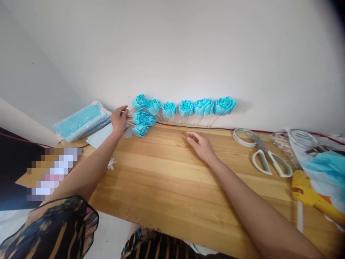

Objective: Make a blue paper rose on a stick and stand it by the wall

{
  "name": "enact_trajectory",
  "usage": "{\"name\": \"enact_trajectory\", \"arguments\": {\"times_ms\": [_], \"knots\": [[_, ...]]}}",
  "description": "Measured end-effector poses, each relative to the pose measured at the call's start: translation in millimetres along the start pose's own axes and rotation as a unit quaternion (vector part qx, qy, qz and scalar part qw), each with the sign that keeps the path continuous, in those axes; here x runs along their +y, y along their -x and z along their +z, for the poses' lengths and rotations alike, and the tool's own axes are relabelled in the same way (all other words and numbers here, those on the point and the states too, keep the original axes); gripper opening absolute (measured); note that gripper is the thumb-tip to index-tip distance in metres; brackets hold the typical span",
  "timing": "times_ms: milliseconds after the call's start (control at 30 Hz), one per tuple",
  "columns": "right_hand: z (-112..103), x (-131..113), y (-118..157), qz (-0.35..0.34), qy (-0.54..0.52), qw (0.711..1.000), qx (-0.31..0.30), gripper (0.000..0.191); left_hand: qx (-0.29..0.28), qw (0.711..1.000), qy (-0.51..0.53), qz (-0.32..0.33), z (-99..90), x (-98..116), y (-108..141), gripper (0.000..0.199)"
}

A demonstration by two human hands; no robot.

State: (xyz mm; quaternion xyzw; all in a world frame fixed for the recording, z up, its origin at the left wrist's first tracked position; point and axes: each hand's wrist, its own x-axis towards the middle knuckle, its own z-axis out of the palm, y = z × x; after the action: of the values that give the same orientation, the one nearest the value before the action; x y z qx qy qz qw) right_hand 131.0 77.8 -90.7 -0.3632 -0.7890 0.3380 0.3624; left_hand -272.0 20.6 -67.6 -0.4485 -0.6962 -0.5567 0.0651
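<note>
My left hand is beside a cluster of blue crepe-paper roses at the left. Its fingers are loosely bent, with a gap between thumb and forefinger. Thin rose stems run up to or behind this hand; contact is unclear. More blue paper roses lean in a row against the wall, their pale stems resting on the table. Over the middle of the wooden table, my right hand is half curled, thumb and fingers apart, holding nothing.
White-handled scissors and a tape roll lie at the right. Nearby are a yellow glue gun and blue paper. A plastic-wrapped blue pack sits at the left; a cable runs along the wall.
</note>
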Motion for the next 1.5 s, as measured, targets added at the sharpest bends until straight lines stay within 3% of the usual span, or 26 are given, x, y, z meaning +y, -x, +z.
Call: {"name": "enact_trajectory", "arguments": {"times_ms": [133,233,500,867,1133,1500], "knots": [[0,0,0,0.001,0.005,1.000,0.000,0.029,0.055,0.988,0.124,-0.079,4.0,11,9,0.034],[0,0,0,-0.001,0.007,1.000,0.002,0.028,0.061,0.981,0.159,-0.088,5.2,20,20,0.031],[0,-1,0,0.000,0.012,1.000,0.000,0.029,0.039,0.982,0.161,-0.087,5.5,25,43,0.028],[-1,-1,0,0.001,0.017,1.000,-0.002,0.030,-0.003,0.983,0.146,-0.110,13.8,21,43,0.031],[1,3,-1,0.000,0.014,1.000,0.000,0.028,-0.043,0.987,0.129,-0.085,13.2,19,41,0.039],[1,2,0,-0.002,0.014,1.000,0.001,0.026,-0.089,0.992,0.085,-0.001,10.8,23,39,0.051]]}}
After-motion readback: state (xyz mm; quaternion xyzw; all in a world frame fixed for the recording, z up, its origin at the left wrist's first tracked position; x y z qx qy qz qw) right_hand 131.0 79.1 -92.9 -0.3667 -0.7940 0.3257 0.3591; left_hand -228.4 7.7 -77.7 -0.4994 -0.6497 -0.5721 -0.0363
